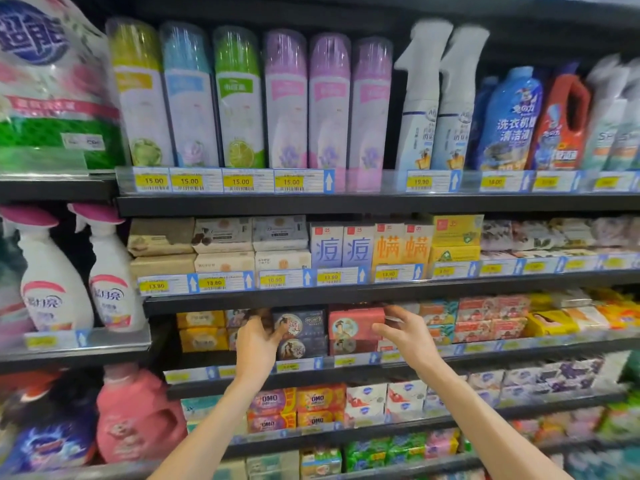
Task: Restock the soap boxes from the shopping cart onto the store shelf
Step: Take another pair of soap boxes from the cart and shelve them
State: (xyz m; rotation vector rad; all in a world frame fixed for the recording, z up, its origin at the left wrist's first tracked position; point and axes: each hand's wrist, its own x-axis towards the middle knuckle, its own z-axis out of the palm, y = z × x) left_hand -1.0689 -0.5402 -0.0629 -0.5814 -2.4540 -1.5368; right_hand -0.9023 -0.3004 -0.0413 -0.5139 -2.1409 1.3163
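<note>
Stacked soap boxes fill the third shelf. My left hand is at the left end of the upper dark blue soap box, thumb on its front and fingers curled round its side. That box sits on another dark blue box. My right hand grips the right end of a pink soap box, thumb on the front and fingers over the top corner. The pink box rests on a darker red box. No shopping cart is in view.
Yellow soap boxes stand left of my hands, teal and red ones to the right. The shelf above hangs low over the boxes with price tags along its edge. Spray bottles and detergent jugs fill the left bay.
</note>
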